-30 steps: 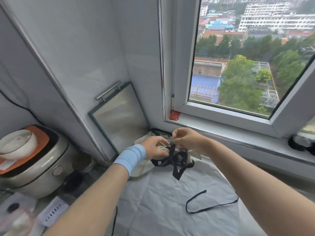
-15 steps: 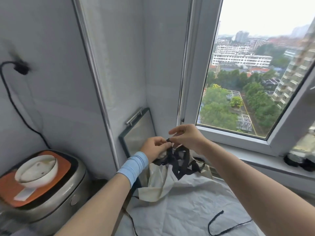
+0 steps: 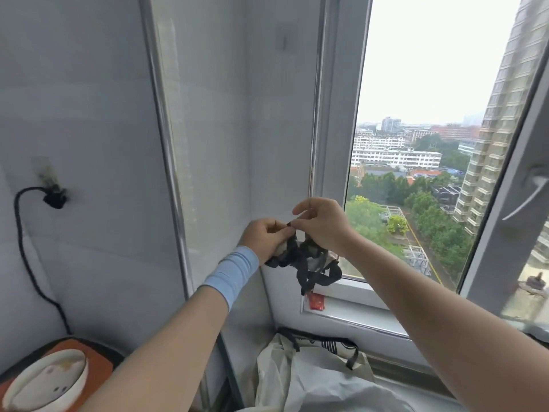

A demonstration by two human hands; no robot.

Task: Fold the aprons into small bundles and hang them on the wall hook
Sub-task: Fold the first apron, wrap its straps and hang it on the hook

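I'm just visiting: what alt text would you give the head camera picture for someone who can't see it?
A person's left hand grips a small bundled apron while the right hand pinches its black straps, in front of a white wall corner beside a window. Another pale apron lies crumpled below.

A small bundled apron (image 3: pixel 300 257), pale cloth wound about with black straps, hung between the left hand (image 3: pixel 266 237) and the right hand (image 3: pixel 322 226). The fingers of both hands pinched it at its top. Its loose strap ends (image 3: pixel 309 278) dangled just below the hands. Well beneath them a cream apron (image 3: pixel 309 373) with black straps lay crumpled in a heap.
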